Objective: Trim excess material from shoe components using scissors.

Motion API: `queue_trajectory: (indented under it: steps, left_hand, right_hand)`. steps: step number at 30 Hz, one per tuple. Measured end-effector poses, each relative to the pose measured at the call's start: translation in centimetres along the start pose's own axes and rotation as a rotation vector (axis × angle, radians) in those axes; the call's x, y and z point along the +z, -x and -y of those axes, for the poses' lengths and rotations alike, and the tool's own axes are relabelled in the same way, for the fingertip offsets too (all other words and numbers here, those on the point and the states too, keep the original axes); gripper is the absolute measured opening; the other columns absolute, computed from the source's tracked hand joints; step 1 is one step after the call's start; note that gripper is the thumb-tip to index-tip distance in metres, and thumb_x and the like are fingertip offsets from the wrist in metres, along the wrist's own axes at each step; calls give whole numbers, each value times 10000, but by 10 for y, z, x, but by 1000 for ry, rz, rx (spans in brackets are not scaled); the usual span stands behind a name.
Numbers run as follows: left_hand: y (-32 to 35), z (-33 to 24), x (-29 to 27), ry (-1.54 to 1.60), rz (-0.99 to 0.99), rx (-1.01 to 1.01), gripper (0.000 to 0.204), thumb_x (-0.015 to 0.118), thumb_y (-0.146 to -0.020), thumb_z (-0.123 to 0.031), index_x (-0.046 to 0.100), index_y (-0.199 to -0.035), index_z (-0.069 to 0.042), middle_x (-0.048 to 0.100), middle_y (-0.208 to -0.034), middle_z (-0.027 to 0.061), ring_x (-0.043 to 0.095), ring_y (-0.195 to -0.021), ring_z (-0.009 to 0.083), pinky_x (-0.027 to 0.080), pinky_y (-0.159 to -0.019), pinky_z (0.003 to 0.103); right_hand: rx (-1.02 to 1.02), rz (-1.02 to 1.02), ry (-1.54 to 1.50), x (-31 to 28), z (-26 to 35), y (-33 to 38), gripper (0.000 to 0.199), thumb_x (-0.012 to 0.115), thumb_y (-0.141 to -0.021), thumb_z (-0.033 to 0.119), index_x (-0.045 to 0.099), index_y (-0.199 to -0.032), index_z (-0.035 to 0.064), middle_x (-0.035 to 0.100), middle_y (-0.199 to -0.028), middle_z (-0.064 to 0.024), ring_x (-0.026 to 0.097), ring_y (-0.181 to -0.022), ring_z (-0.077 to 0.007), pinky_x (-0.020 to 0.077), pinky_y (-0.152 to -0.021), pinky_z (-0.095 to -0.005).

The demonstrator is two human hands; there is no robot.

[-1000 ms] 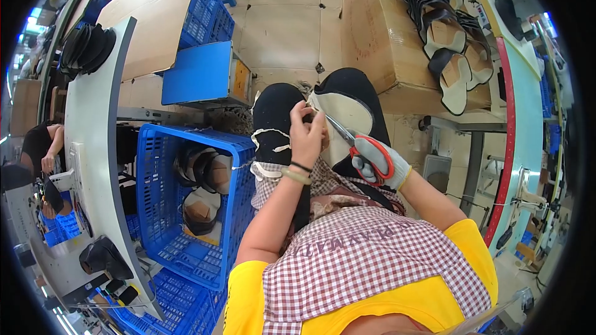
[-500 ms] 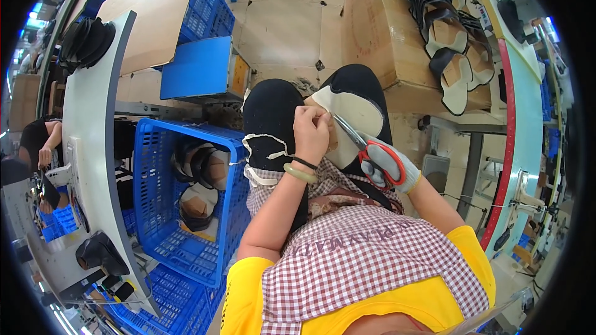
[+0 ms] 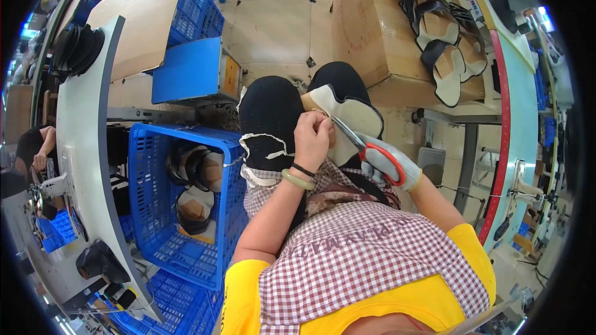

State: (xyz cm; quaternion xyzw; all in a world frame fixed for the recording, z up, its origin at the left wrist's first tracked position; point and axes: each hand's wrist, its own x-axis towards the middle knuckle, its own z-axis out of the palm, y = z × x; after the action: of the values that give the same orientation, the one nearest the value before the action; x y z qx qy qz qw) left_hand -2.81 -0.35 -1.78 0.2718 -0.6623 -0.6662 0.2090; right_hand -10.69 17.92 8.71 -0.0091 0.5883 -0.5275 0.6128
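Note:
Across my lap lies a shoe upper (image 3: 359, 115), its cream lining facing up and its edge dark. My bare left hand (image 3: 311, 139) pinches its near left edge, with fingertips together; the pinched bit is mostly hidden. In a pale work glove, my right hand (image 3: 400, 164) grips scissors (image 3: 348, 133) by their red handles. The blades point up and left, and their tips meet the upper's edge right beside my left fingertips. A thin cream trimmed strip (image 3: 268, 137) lies curled on my left knee.
At my left stands a blue crate (image 3: 233, 211) holding several shoe uppers (image 3: 195, 205). Beyond it runs a white worktable (image 3: 87, 149), with another person's arm (image 3: 45, 149) past it. A cardboard box (image 3: 366, 31) at the far right bears rows of uppers (image 3: 444, 65). A red-edged table (image 3: 501, 105) borders my right.
The view has shifted slightly, so the surroundings sit a little to the left. My hands hold nearly the same pose, the scissors still at the upper's edge.

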Motion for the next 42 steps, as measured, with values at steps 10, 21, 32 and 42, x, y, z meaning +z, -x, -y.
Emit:
queue_trajectory:
  steps: [10, 21, 32, 42]
  left_hand:
    - [-6, 2, -8, -22, 120, -72, 71, 577, -868, 8, 578, -869, 79, 548, -977, 82, 626, -796, 138, 555, -720, 252]
    - [-2, -11, -17, -71, 319, -12, 91, 629, -835, -55, 601, -857, 30, 563, -979, 59, 591, -764, 113, 495, -707, 230]
    - [-24, -21, 2, 199, 108, -536, 275, 506, -958, -240, 511, -797, -17, 501, -630, 13, 520, -457, 75, 429, -407, 219]
    - [-16, 1, 10, 73, -19, -109, 215, 525, -920, -137, 532, -766, 12, 504, -639, 22, 436, -619, 90, 383, -562, 274]
  right_hand:
    - [-75, -47, 8, 4, -4, -20, 537, 570, -921, 307, 406, -1408, 150, 522, -693, 37, 422, -454, -19, 355, -400, -171]
    - [55, -15, 76, -7, 24, -33, 339, 571, -918, 349, 539, -1175, 131, 517, -680, 31, 423, -450, -31, 339, -386, -174]
    - [44, 10, 155, -6, 34, -32, 388, 599, -911, 349, 521, -1224, 133, 525, -684, 30, 433, -451, -23, 349, -389, -165]
    - [73, -34, 193, 4, 41, -37, 357, 602, -905, 382, 535, -1144, 124, 532, -675, 28, 430, -438, -27, 343, -380, -171]
